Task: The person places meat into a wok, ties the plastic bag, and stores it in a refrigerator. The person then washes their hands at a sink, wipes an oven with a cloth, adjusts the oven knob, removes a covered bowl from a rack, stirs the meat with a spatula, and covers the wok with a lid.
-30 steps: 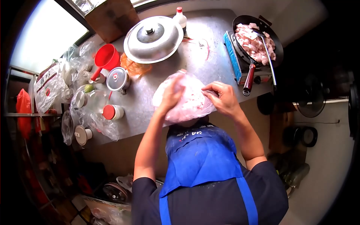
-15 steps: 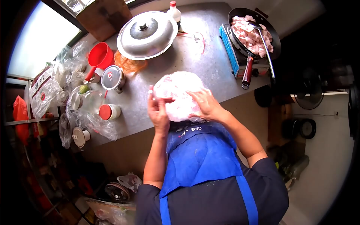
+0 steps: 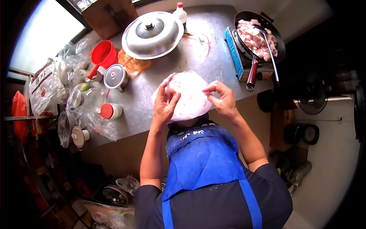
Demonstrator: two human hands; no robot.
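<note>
- Wearing a blue apron (image 3: 204, 156), the person stands at the near edge of the counter (image 3: 135, 99).
- The left hand (image 3: 166, 103) curves over the left side of a pale plastic bag (image 3: 190, 108), thumb and fingertips spread; half a second ago it stood more upright beside that edge.
- The right hand (image 3: 224, 101) has left the bag's top, where it lay flat, and now bends its thumb and fingertips at the right rim.
- Both hands are well apart, the bag between them; whether either pinches the film cannot be told.
- The bag sits at the counter's near edge, its pale contents blurred by glare.
- Farther off, the domed metal lid (image 3: 152, 36) and the wok (image 3: 279, 40) of meat pieces (image 3: 254, 41) have stayed put.
</note>
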